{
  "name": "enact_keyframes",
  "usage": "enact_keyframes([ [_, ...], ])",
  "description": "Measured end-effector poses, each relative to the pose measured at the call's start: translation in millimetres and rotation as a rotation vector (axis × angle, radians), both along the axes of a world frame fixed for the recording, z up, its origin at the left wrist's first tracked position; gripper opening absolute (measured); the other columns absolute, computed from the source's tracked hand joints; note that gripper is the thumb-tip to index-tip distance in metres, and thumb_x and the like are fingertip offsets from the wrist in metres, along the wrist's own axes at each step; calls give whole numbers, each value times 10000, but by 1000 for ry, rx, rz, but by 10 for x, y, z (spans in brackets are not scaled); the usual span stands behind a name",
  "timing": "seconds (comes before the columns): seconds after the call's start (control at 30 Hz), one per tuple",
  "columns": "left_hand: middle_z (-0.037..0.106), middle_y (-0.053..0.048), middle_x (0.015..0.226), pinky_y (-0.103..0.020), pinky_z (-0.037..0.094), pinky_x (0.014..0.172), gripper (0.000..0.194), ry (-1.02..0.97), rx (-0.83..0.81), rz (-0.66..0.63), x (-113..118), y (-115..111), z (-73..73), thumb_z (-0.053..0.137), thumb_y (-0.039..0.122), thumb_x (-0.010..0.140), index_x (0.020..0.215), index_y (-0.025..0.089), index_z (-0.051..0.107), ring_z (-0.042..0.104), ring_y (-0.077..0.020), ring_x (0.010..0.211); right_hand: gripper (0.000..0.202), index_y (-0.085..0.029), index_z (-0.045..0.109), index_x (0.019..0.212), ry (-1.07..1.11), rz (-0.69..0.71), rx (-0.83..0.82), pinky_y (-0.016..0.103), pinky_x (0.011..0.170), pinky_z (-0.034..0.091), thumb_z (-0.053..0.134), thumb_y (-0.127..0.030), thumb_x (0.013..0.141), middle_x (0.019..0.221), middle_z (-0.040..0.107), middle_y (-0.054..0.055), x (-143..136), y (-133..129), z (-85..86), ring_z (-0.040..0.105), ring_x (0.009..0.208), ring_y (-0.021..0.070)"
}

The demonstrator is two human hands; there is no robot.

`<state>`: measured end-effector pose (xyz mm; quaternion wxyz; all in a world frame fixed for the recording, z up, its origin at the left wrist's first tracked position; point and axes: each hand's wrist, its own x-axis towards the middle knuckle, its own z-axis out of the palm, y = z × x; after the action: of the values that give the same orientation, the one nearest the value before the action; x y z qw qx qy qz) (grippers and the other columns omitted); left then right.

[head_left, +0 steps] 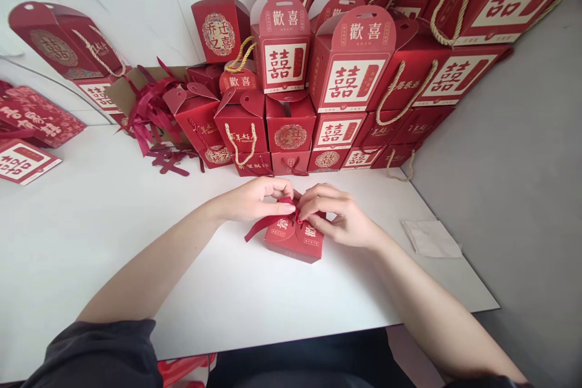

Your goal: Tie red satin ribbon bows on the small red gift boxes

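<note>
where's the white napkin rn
In the head view, the folded white napkin lies at the right of the table, beside the gray wall.

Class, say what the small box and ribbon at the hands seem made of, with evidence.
The small box looks like printed card, smooth with a slight sheen: crisp folds and curved flaps. The ribbon looks like smooth fabric, perhaps satin: its tail curves softly.
</note>
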<state>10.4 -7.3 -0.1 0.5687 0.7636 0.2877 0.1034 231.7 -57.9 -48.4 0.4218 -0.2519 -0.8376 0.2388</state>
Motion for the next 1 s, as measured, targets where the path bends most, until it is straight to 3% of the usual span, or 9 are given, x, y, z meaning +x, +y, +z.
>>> enact_keyframes([
  [0.17,625,7,860,-308,467,796,263,24,225,100,62,-127,18,737,312,742,768,180,511,589,-146,834,176,-219,635,903,-57,-19,6,397,902,444,570,-65,849,907,662,36,2,-12,21,600,875,179],
  [0.33,639,20,873,-289,484,775,107,76,416,176,129,-274,54,616,171,792,860,197,538,614,-139,834,125,-217,578,924,-20,-61,-116,379,889,444,605,-122,848,880,634,25,-28,-21,16,573,819,168],
  [0.5,662,56,829,-408,379,1066,146,62,839,264,198,-379,-55,566,77,804,885,198,552,602,-103,731,134,-220,542,907,26,-106,-201,342,828,453,620,-136,838,896,618,23,-38,-50,7,558,807,165],
  [0.6,629,42,754,-335,481,886,119,42,1058,290,215,-401,-165,564,72,812,830,189,547,567,-115,697,70,-220,553,895,44,-105,-250,329,797,450,602,-176,873,854,614,15,-5,-46,26,549,790,166],
  [0.7,585,17,752,-240,482,649,132,-20,1136,274,211,-386,-230,542,55,826,788,180,530,546,-108,674,75,-216,600,895,73,-158,-321,337,814,452,554,-260,935,873,624,27,25,-9,44,568,833,175],
  [0.83,597,-7,822,-223,521,723,137,-97,1208,205,197,-344,-258,523,49,869,818,176,537,590,-105,754,134,-219,702,881,99,-133,-402,361,911,456,612,-313,912,1020,643,58,24,44,39,602,988,197],
  [1.0,609,-9,823,-242,554,744,113,-62,1313,195,197,-340,-268,530,77,890,838,177,533,616,-117,778,142,-235,763,872,156,-91,-633,389,981,451,690,-355,852,1164,667,69,26,42,48,626,1083,221],
])
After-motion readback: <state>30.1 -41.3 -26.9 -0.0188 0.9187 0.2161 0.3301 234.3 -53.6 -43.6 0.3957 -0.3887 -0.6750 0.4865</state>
